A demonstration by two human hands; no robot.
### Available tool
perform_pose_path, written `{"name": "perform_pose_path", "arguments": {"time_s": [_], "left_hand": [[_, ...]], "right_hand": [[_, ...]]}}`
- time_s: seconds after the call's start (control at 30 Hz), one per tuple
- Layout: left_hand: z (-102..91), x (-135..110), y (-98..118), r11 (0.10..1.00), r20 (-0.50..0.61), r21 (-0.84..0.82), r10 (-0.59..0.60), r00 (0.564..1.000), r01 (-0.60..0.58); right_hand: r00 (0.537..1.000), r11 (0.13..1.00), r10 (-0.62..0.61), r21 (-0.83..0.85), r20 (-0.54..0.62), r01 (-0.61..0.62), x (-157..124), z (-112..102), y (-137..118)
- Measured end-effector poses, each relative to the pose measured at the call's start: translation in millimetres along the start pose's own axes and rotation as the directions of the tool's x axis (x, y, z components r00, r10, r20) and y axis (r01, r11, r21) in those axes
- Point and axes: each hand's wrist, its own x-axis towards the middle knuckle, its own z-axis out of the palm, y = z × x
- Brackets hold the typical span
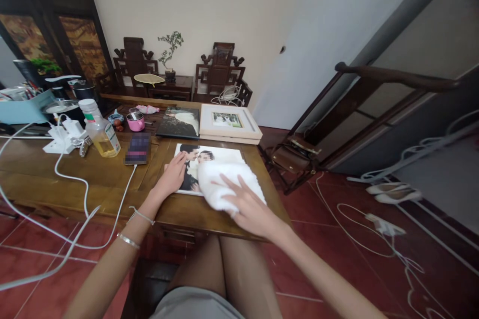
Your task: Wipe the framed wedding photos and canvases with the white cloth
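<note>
A white-edged photo panel [190,185] with a couple's portrait lies flat near the table's front edge. My left hand [175,172] rests on its left side with fingers laid out, holding nothing. Over the panel's right half is a white cloth [213,177], folded and fluffy. My right hand [245,202] presses down on the cloth from above, fingers spread across it. The cloth hides the panel's lower right part and hangs a little past its edge.
Behind the panel lie a dark photo panel [177,122] and a pale wooden picture frame [230,134]. To the left are a phone [137,149] on a charging cable, a bottle [103,132], a pink cup [135,122] and a power strip [65,137]. A chair [337,109] stands right.
</note>
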Motion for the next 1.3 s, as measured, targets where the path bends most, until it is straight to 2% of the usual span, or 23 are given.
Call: {"name": "perform_pose_path", "arguments": {"time_s": [0.1, 0.17, 0.27, 0.33, 0.4, 0.47, 0.53, 0.6, 0.67, 0.77, 0.83, 0.9, 1.0, 1.1, 1.23, 1.3], "left_hand": [[0.1, 0, -1, 1.000, 0.015, 0.003, 0.000, 1.000, 0.000], [-0.4, 0, 0, 1.000, 0.024, 0.003, -0.003, 1.000, 0.003], [-2.9, 0, 3, 1.000, -0.005, -0.028, -0.005, 1.000, 0.005], [-6.4, 0, 6, 0.996, -0.087, -0.083, 0.009, 0.996, -0.016], [-11.2, 0, 10, 0.987, -0.206, -0.154, 0.008, 0.979, -0.040], [-15.5, 0, 14, 0.976, -0.293, -0.214, -0.024, 0.956, -0.041], [-17.3, -1, 16, 0.970, -0.310, -0.239, -0.044, 0.950, -0.033], [-15.6, -1, 16, 0.974, -0.282, -0.223, -0.030, 0.959, -0.035], [-11.5, -2, 13, 0.983, -0.239, -0.180, 0.002, 0.971, -0.047], [-5.2, -2, 8, 0.993, -0.150, -0.105, 0.039, 0.988, -0.055], [-3.1, -3, 7, 0.996, -0.092, -0.070, 0.040, 0.995, -0.046], [-2.7, -3, 7, 0.998, -0.063, -0.054, 0.038, 0.997, -0.041], [-3.2, -3, 8, 0.997, -0.051, -0.051, 0.052, 0.997, -0.054], [-3.7, -2, 8, 0.998, -0.047, -0.043, 0.053, 0.998, -0.055], [-5.2, 0, 7, 0.996, -0.065, -0.026, 0.079, 0.995, -0.081], [-6.3, 1, 6, 0.995, -0.071, -0.015, 0.094, 0.993, -0.096]], "right_hand": [[0.990, 0.990, 0.132, -0.052, -0.051, -0.134, 40, -5, 37], [0.969, 0.969, 0.229, -0.070, -0.089, -0.235, 69, -6, 53], [0.945, 0.948, 0.301, -0.070, -0.129, -0.312, 102, -3, 50], [0.964, 0.966, 0.239, -0.072, -0.121, -0.248, 109, 2, 34], [0.990, 0.992, 0.108, -0.058, -0.089, -0.114, 104, 8, 13], [0.998, 0.999, -0.046, -0.017, -0.047, 0.045, 87, 10, -8], [0.987, 0.986, -0.163, 0.033, -0.012, 0.163, 63, 9, -22], [0.976, 0.974, -0.216, 0.070, 0.022, 0.214, 36, 6, -28], [0.981, 0.979, -0.190, 0.079, 0.031, 0.187, 10, 3, -25], [0.997, 0.997, -0.062, 0.054, -0.037, 0.064, -20, 4, -5], [0.994, 0.998, 0.043, 0.038, -0.103, -0.039, -28, 7, 14], [0.979, 0.990, 0.139, 0.041, -0.149, -0.134, -24, 10, 32], [0.946, 0.962, 0.271, 0.071, -0.176, -0.262, 9, 8, 48], [0.922, 0.937, 0.348, 0.098, -0.172, -0.335, 66, 2, 47], [0.952, 0.962, 0.264, 0.110, -0.157, -0.249, 148, -2, 26], [0.960, 0.969, 0.234, 0.113, -0.151, -0.219, 176, 0, 15]]}}
